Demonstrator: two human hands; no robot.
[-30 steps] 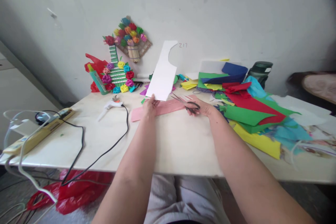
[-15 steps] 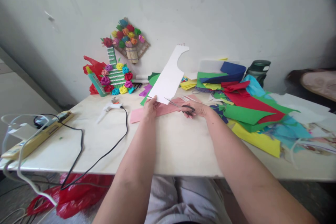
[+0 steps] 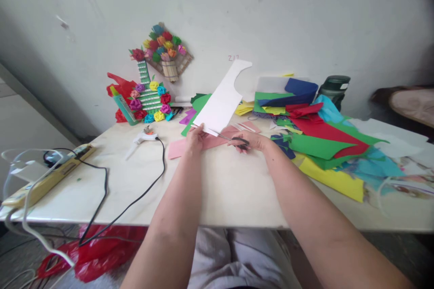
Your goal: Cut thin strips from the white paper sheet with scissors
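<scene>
A large white sheet of paper [image 3: 219, 106] with a curved notch in its right side stands tilted above the table. My left hand [image 3: 195, 137] pinches its lower left corner. Held in my right hand [image 3: 251, 140] is a pair of scissors with dark handles [image 3: 241, 141]. Their blades reach left to the sheet's bottom edge, where a narrow strip runs along the cut; the blade tips are hidden by the paper. Beneath both hands lies a pink strip of paper [image 3: 176, 149] on the white tabletop.
On the left are a white glue gun [image 3: 142, 139] with its black cord, a power strip [image 3: 50, 176] and a glue bottle [image 3: 124, 107]. Paper-flower crafts [image 3: 151, 95] lean on the wall. Coloured sheets [image 3: 322, 144] pile up at right, before a dark green bottle [image 3: 334, 88].
The scissors have closed along the sheet's bottom edge and moved slightly left. The white sheet has swung a little to the right at its top. My left hand keeps its grip.
</scene>
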